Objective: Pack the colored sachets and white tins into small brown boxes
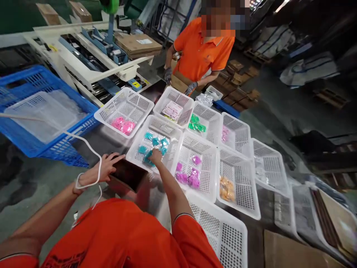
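Right fingers among teal packets, left fingers spread beside an open box

The right hand (156, 156) reaches down into a white basket (164, 126), its fingers bent over the teal packets (155, 141). Whether they pinch one or only touch the pile I cannot tell. More teal packets lie just beyond and beside those fingers, inside the same basket. The left hand (104, 169) is spread wide, its fingertips near that basket's corner and the upper edge of an open brown box (118, 187); no packet shows in it.

Beyond the left fingers, pink packets (124, 125) sit in another basket; to the right of the right fingers are purple packets (194, 178), with green packets (196, 124) farther off.

The likeliest trouble is a miscount: the teal packets overlap and look slick, so two could come up together, or one could slide from a loose pinch. A packet let go short of the box could land on the tabletop (157, 190). The white cord (99, 163) looped at the left wrist is another risk — a quick sweep could snag it on the box edge and tug the box askew. The purple ones lie close enough for a stray to mix colours.
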Demonstrator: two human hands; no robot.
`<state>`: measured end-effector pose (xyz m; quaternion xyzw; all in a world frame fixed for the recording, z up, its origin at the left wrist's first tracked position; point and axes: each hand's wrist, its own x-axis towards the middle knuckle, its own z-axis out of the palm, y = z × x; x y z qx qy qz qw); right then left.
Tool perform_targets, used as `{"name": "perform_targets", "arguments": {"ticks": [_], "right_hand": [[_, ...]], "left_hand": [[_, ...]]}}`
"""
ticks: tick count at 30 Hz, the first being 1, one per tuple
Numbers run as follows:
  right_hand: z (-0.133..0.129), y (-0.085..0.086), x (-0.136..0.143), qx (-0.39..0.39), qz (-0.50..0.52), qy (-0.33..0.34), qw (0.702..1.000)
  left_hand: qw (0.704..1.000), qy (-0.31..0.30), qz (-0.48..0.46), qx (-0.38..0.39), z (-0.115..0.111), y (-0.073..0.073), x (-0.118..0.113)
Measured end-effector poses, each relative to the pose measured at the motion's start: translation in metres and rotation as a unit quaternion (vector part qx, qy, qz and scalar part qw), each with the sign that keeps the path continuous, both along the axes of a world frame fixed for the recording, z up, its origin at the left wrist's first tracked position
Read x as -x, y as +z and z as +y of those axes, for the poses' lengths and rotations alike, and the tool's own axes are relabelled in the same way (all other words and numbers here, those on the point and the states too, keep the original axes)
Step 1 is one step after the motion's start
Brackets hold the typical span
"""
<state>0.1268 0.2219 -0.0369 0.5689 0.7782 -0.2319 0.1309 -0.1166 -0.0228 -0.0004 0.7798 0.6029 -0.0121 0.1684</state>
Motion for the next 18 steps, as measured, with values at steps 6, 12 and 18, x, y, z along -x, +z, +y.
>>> {"name": "perform_targets", "arguments": {"ticks": [6, 12, 18], "right_hand": [[0.034, 0.040, -0.007, -0.050, 0.099, -0.004, 0.994], [0.022, 0.087, 0.016, 0.082, 0.330, 0.213, 0.916], [0.069, 0.068, 0.164, -0.040, 0.093, 0.164, 0.981]], "left_hand": [[0.999, 0.004, -0.030, -0.024, 0.003, -0.015, 0.015], [0.997, -0.003, -0.054, -0.056, 0.002, -0.031, 0.011], [0.999, 0.002, -0.036, -0.026, 0.008, -0.043, -0.002]]}}
